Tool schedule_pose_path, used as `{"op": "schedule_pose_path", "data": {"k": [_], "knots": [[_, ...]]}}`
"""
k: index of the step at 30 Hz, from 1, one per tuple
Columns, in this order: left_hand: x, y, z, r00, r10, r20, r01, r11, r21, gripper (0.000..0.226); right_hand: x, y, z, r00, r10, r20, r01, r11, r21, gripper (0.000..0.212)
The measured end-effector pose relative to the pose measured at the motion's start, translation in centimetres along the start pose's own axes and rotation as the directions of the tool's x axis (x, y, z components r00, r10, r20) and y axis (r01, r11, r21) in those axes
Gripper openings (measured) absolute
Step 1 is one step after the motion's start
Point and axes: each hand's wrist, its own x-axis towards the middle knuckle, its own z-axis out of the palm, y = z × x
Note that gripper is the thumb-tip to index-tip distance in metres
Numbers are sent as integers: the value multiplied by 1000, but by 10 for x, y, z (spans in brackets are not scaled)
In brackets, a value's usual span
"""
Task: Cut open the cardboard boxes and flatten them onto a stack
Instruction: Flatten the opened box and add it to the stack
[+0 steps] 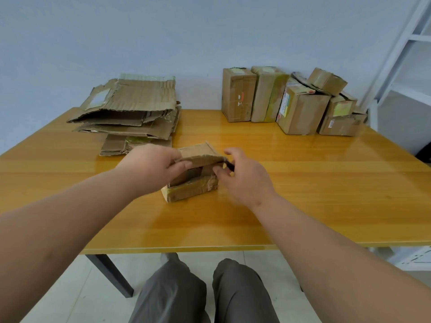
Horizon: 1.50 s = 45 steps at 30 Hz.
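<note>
**Box open, mid-table**

Box (192, 176) sits mid-table (303, 194), top flap raised. Left hand (154, 166) pinches the flap's near edge. Right hand (242, 176) fingers curled around a dark tool (229, 164) at the box's right corner. Flattened stack (130, 113) back left; uncut boxes (291, 103) back right, against the wall.

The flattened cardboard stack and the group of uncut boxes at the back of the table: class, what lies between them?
Head view: only bare table separates the flattened stack from the uncut boxes.
</note>
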Motion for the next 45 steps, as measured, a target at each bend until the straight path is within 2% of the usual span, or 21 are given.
{"op": "schedule_pose_path", "data": {"k": [2,3,7,12,16,22,26,28,30,35,39,43,45], "knots": [[1,-2,-5,998,-68,-15,64,977,-203,38,0,3,1,986,165,-19,-157,963,218,38],[2,-4,-7,996,-86,-20,78,963,-256,38,0,4,2,977,212,-21,-199,943,267,35],[6,-6,-8,994,-111,-3,103,931,-350,45,0,-3,10,953,303,-7,-287,908,304,39],[8,0,-9,991,-134,-5,124,932,-340,44,3,-20,22,929,357,-103,-315,904,289,51],[9,2,-12,988,-154,7,147,926,-348,44,2,-28,30,941,324,-94,-304,936,178,59],[11,4,-11,990,-141,10,138,947,-290,41,2,-29,29,920,381,-95,-362,917,170,41],[12,3,-9,992,-123,14,123,963,-240,38,-2,-21,20,942,336,2,-319,892,321,19],[13,6,-6,993,-116,6,114,967,-229,40,-5,-14,13,935,350,55,-336,826,452,10],[13,9,-5,993,-117,-4,113,967,-229,41,-6,-10,7,908,405,111,-393,727,563,13],[10,18,5,988,-146,-51,134,973,-188,29,-6,-1,0,829,485,279,-534,538,652,29],[9,17,23,963,-214,-165,173,957,-234,35,-7,4,-5,768,504,395,-589,313,745,21],[11,21,38,910,-240,-338,165,958,-236,58,-8,3,-8,768,484,418,-582,258,771,15],[15,24,38,872,-339,-353,214,913,-348,63,-9,4,-10,774,472,423,-576,247,779,16]]}}
